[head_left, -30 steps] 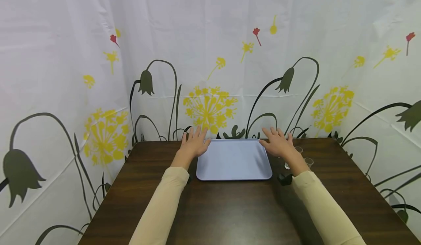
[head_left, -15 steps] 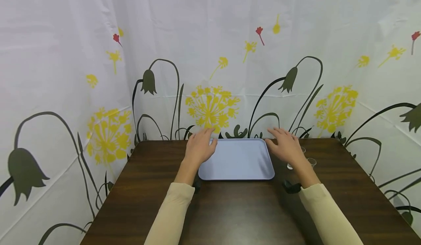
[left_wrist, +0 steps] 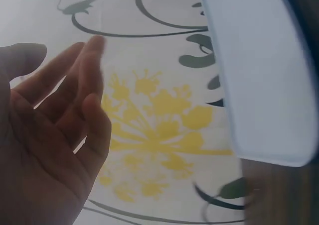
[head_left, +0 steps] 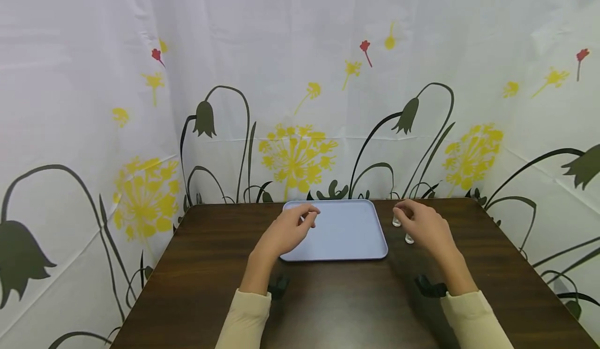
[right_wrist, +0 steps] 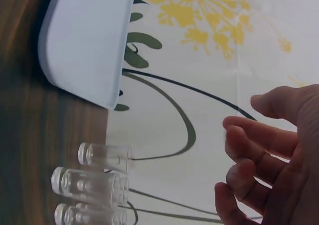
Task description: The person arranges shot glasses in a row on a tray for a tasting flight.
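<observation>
A pale blue rectangular tray (head_left: 347, 230) lies on the dark wooden table. Over its left part hovers my left hand (head_left: 287, 230), fingers loosely bent and holding nothing; the left wrist view shows a gap between thumb and fingers. My right hand (head_left: 427, 228) is raised to the right of the tray, its fingers also loosely curled around nothing. Several small clear glasses (right_wrist: 85, 184) with thick bases stand upright beside the tray, apart from the right hand in the right wrist view. In the head view that hand hides most of them, leaving the bases of two glasses (head_left: 409, 238) visible.
The wooden table (head_left: 337, 302) extends toward me and to both sides. Behind its far edge hangs a white curtain (head_left: 281, 41) printed with yellow and green flowers. Dark straps (head_left: 428, 286) sit at both wrists.
Both hands have drawn back toward me from the tray's far corners, and their spread fingers have bent. My right hand has also shifted right, in front of the glasses. The tray has stayed put.
</observation>
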The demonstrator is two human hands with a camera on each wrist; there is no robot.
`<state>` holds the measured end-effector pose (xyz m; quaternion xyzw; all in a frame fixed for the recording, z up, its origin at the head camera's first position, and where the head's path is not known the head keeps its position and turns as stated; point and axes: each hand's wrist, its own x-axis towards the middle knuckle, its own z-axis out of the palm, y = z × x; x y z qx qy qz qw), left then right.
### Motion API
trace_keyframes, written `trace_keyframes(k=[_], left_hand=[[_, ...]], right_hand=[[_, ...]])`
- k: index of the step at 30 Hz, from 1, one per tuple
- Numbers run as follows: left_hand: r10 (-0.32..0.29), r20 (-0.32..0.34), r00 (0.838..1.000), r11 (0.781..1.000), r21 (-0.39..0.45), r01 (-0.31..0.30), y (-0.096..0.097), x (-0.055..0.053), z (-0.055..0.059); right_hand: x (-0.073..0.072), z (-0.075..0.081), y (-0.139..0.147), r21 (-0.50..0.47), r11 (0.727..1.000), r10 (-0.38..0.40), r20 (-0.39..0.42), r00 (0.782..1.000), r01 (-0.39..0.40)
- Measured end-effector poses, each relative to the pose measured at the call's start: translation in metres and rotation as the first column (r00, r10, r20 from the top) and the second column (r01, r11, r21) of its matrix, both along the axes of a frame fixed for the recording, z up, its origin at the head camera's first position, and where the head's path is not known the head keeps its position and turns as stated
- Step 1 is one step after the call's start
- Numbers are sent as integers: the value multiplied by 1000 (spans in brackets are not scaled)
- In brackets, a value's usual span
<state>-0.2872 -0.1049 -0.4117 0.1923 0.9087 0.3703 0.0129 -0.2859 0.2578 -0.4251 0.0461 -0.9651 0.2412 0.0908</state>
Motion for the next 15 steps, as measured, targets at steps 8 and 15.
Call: trace_keyframes(k=[8, 15], left_hand=[[105, 5, 994, 982, 157, -105, -23, 0, -44], [130, 99, 987, 973, 181, -146, -42, -9, -71]], right_hand=[[8, -6, 16, 32, 998, -57, 84, 995, 55], [5, -21, 34, 86, 992, -114, 220, 969, 97]])
